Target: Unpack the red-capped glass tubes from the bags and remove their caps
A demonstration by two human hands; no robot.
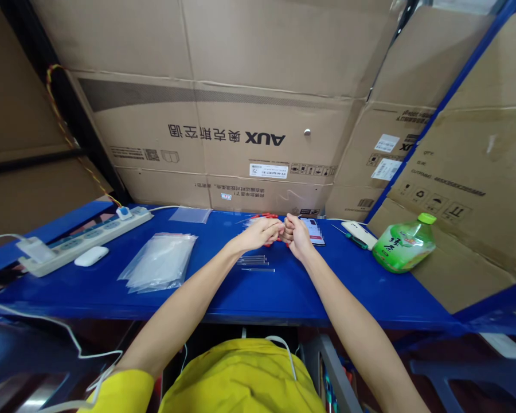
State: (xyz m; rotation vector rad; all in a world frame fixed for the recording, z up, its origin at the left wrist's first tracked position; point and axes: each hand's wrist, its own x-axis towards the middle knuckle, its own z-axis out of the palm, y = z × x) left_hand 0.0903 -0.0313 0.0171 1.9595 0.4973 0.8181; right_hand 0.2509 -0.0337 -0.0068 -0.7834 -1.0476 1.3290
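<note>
My left hand point(264, 230) and my right hand point(297, 235) are brought together over the middle of the blue table point(223, 292). Both are closed, fingers curled and knuckles almost touching. What they hold, if anything, is hidden by the fingers; bits of red show just below them. Behind my left hand lies a cluster of red-ended pieces point(264, 216), partly covered. Several thin, clear or metallic rods point(258, 270) lie side by side nearer to me. A phone point(315, 232) with its screen lit rests just right of my right hand.
Clear plastic bags point(163, 264) are stacked at left, with another bag point(191, 215) behind. A white power strip point(90, 238) and a white earbud case point(92, 256) sit farther left. At right stand a green bottle point(404, 244) and a green-handled tool point(356, 241). Cardboard point(223, 103) walls the back.
</note>
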